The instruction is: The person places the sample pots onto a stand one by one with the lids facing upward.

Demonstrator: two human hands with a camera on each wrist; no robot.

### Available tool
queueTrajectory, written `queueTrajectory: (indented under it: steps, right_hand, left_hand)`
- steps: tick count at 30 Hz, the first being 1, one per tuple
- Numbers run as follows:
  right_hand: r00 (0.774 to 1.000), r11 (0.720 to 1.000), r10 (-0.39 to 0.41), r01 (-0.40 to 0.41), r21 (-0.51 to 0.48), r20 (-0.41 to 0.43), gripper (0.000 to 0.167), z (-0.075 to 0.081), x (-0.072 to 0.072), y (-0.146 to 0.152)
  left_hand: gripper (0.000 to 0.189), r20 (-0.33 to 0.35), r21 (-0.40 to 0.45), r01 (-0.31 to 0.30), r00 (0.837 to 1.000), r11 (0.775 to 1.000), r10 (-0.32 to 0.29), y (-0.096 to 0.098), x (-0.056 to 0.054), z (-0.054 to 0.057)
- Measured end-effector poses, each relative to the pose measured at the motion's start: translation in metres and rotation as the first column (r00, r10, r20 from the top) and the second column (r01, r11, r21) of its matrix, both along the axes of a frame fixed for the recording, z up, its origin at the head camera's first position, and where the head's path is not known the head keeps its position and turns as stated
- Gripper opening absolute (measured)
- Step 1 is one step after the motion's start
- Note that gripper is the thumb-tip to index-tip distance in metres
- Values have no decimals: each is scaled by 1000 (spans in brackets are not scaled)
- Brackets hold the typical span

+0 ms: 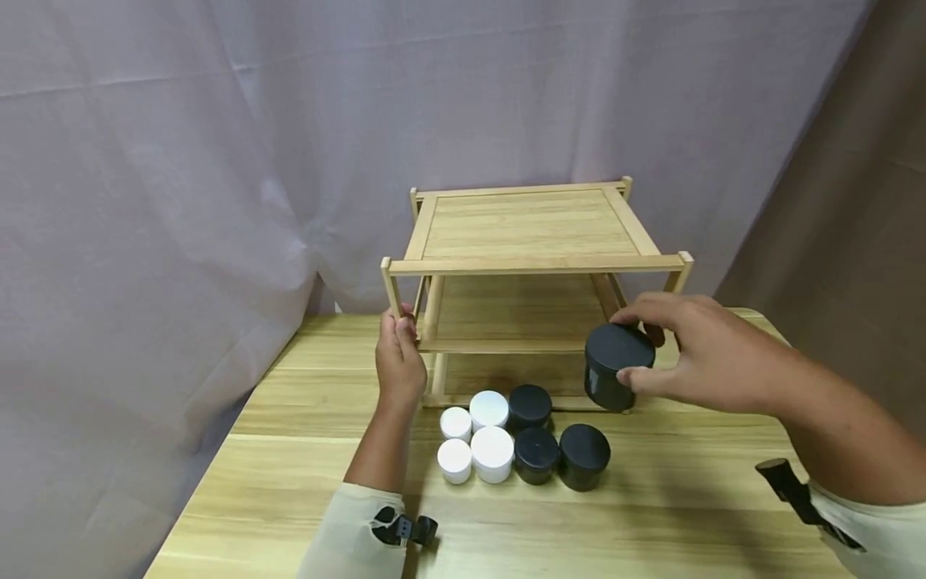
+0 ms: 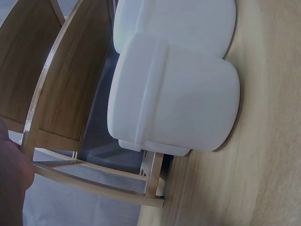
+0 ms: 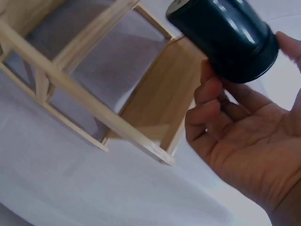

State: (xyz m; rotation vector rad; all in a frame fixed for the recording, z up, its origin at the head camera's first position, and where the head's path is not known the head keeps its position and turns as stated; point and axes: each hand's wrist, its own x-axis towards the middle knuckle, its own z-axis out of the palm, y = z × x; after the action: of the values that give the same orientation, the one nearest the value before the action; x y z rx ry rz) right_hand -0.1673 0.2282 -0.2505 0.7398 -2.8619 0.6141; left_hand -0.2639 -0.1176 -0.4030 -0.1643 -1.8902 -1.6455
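Note:
My right hand (image 1: 687, 350) holds a black lidded jar (image 1: 611, 374) in the air by its lid, thumb on one side and fingers on the other. In the right wrist view the black jar (image 3: 225, 35) appears tilted within my fingers. My left hand (image 1: 400, 358) grips the front left post of a wooden tiered rack (image 1: 531, 225). Between my hands, in front of the rack, several white lidded jars (image 1: 492, 454) stand on the table. Three black jars (image 1: 583, 456) stand just right of them. The left wrist view shows a white jar (image 2: 178, 94) close up.
The rack's middle shelf (image 1: 521, 310) and bottom shelf (image 1: 499, 374) lie below its top panel. The wooden table (image 1: 289, 474) extends to both sides. A pale curtain (image 1: 217, 161) hangs behind, with a darker brown one (image 1: 839, 209) at the right.

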Motion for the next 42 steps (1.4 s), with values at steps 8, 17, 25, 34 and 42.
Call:
queueTrajectory:
  steps: [8, 17, 25, 34, 42]
  right_hand:
    - [976, 974, 217, -217, -68, -10, 40, 23, -15, 1]
    - [930, 921, 365, -366, -136, -35, 49, 34, -31, 8]
    - [946, 941, 319, -324, -96, -66, 45, 64, -40, 8]
    - [962, 965, 252, -258, -49, -102, 44, 91, -56, 6]
    - [991, 989, 131, -130, -75, 8, 48, 108, -77, 3]
  left_hand:
    - [30, -3, -10, -2, 1000, 1000, 1, -6, 0, -1]
    - [30, -15, -7, -17, 1000, 1000, 17, -5, 2, 0]
    - [29, -17, -9, -23, 1000, 1000, 23, -7, 1, -2]
    - [28, -31, -12, -25, 999, 1000, 25, -6, -1, -3]
    - [28, -29, -3, -17, 999, 1000, 17, -5, -1, -3]
